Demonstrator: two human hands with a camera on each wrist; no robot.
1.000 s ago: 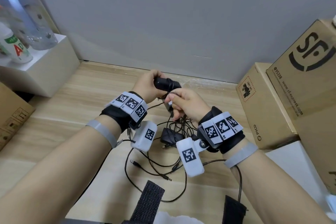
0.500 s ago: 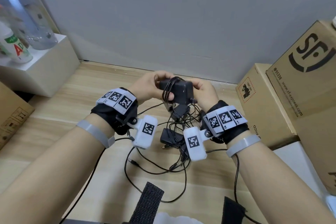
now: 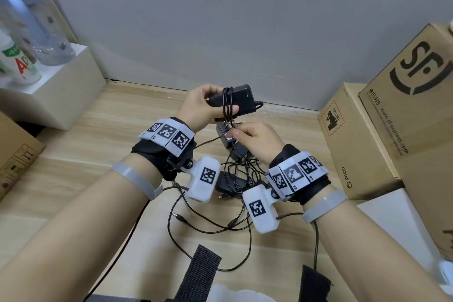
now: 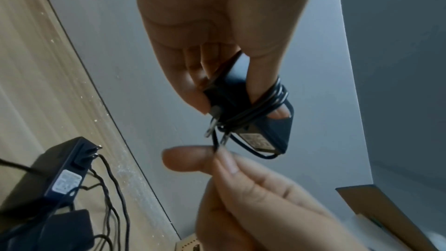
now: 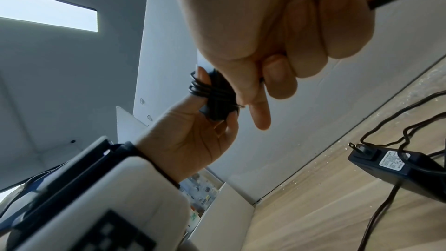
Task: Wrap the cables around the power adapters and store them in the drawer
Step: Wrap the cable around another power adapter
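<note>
My left hand (image 3: 203, 108) grips a black power adapter (image 3: 241, 100) above the wooden desk, thumb under several turns of its thin black cable (image 3: 228, 105). The left wrist view shows the adapter (image 4: 265, 121) with cable loops (image 4: 272, 98) round its middle and its prongs pointing down. Just below it my right hand (image 3: 255, 141) pinches the cable's loose run (image 4: 216, 145) between thumb and forefinger. More black adapters (image 3: 230, 182) and tangled cables (image 3: 208, 223) lie on the desk under my wrists. One adapter with a label (image 5: 395, 163) lies near the wall. No drawer is visible.
Cardboard boxes (image 3: 355, 140) stand stacked at the right, close to my right wrist. A white box (image 3: 61, 95) with bottles (image 3: 22, 66) on top sits at the back left. Another carton (image 3: 14, 154) is at the left edge. A grey wall runs behind the desk.
My right hand came from behind the adapter down to below it, pulling the cable round. The left hand turned the adapter and lifted it slightly; more cable loops lie round it.
</note>
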